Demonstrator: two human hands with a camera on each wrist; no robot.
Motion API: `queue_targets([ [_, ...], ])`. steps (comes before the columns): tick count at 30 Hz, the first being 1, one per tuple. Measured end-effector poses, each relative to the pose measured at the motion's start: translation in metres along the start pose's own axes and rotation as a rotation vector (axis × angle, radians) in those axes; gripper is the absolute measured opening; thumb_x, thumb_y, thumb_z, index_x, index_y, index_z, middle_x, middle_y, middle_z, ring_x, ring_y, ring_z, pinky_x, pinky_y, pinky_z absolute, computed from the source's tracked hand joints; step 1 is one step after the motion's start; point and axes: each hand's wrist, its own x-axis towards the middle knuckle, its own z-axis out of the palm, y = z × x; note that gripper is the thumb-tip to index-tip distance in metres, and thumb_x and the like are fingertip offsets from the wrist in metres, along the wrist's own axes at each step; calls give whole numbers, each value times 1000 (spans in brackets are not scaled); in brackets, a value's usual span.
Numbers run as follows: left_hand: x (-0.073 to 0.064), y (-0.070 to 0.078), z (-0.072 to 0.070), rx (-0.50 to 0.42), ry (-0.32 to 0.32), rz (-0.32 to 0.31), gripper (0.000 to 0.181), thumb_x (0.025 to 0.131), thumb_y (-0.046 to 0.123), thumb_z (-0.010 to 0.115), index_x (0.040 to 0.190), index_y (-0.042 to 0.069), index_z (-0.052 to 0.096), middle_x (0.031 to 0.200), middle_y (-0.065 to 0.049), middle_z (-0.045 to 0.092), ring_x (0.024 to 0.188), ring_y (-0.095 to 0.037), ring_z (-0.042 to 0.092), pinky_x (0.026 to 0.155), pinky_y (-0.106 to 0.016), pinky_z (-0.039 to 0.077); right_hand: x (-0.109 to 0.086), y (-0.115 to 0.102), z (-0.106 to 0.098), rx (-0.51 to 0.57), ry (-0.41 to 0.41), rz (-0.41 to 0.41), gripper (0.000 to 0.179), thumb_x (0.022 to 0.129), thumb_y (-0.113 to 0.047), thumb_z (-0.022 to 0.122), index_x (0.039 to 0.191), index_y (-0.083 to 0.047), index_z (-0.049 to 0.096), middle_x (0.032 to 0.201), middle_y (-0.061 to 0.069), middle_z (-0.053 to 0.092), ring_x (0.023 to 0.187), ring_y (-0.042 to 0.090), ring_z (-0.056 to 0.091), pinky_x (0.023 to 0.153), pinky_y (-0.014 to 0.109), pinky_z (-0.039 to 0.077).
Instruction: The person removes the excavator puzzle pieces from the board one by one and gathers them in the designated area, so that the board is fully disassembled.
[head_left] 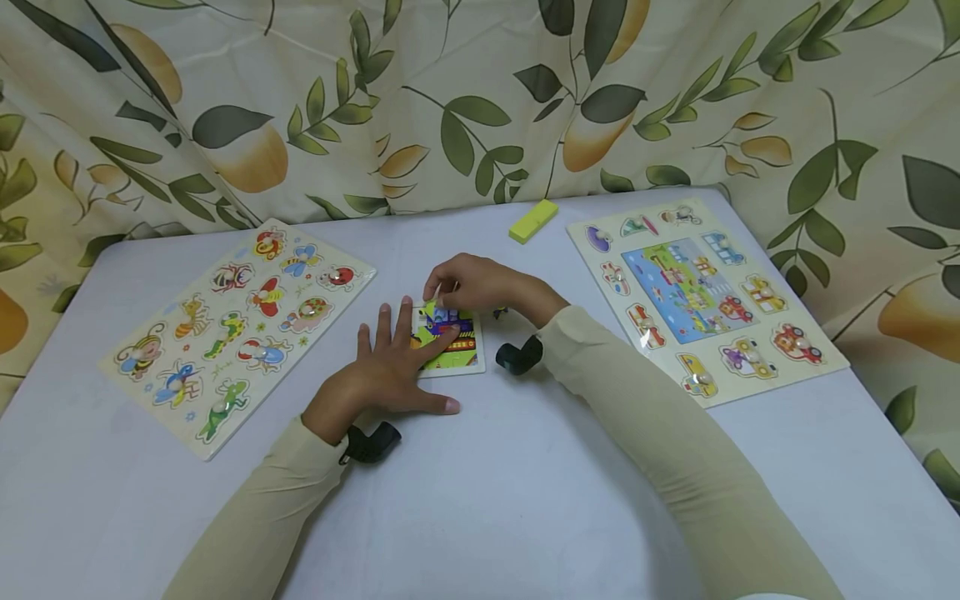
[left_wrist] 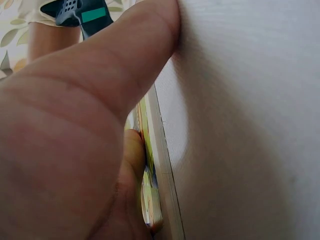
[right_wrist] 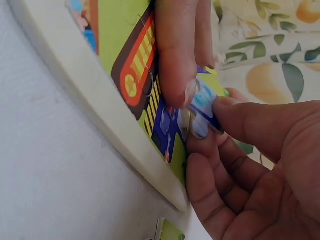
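My left hand [head_left: 390, 367], its fingers straight and spread, rests over the left side of a small puzzle board [head_left: 463, 361] with a bright printed picture. Its thumb points right, just off the board's near edge. Over the board's far part, my right hand [head_left: 480, 283] pinches a small blue and green jigsaw piece [right_wrist: 202, 102] between thumb and fingers. In the right wrist view a left-hand finger [right_wrist: 175, 75] touches the picture beside that piece. A loose jigsaw piece [head_left: 500, 313] lies on the table beside the board, partly below the right wrist.
At the left lies an insect puzzle board [head_left: 167, 352] with knobbed pieces. A vehicle puzzle board [head_left: 795, 375] lies at the right. A yellow block [head_left: 533, 221] sits near the table's back edge, before a leaf-patterned curtain [head_left: 480, 75]. Black wrist cameras [head_left: 520, 356] are strapped to both wrists.
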Motion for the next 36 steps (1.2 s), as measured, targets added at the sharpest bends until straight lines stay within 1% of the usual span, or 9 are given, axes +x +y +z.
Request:
queue_targets([
  [6,0,0,0,8,1,4,105,71,79,62,154,42,10,154,-20,-29,136,-48,-28,103,-70,-10,-1,2,0,75,1,6,19,96,-4,58,113,-5,66,100,8,65,92,21,57,85,32,45],
  [14,0,-1,0,-1,1,13,104,72,78,62,155,41,10,154,-22,-28,136,-48,-28,103,-70,-9,-2,4,0,94,13,-3,18,96,-4,57,112,-5,66,97,8,65,89,20,56,83,31,45],
  [20,0,0,0,3,-4,2,105,71,78,63,155,42,10,154,-21,-29,136,-47,-28,104,-69,-10,-4,7,-5,128,28,-14,17,96,-5,58,111,-7,67,96,8,63,89,21,55,81,30,45],
  [25,0,1,0,4,-11,-16,105,71,78,63,154,42,10,153,-19,-31,136,-46,-30,103,-69,-11,-9,9,-11,140,37,-2,16,96,-5,59,110,-8,67,97,8,61,91,22,54,82,31,46],
  [30,1,1,0,15,-7,-19,106,71,79,63,155,41,10,153,-20,-31,136,-47,-29,103,-69,-11,-13,13,-15,139,47,15,16,96,-5,58,111,-8,66,100,7,61,93,21,54,85,31,45],
  [36,1,1,0,12,-4,-16,106,71,79,63,155,42,10,154,-21,-30,136,-47,-28,103,-69,-11,-16,15,-18,164,54,35,16,97,-4,58,111,-7,65,100,9,61,93,23,54,82,32,46],
])
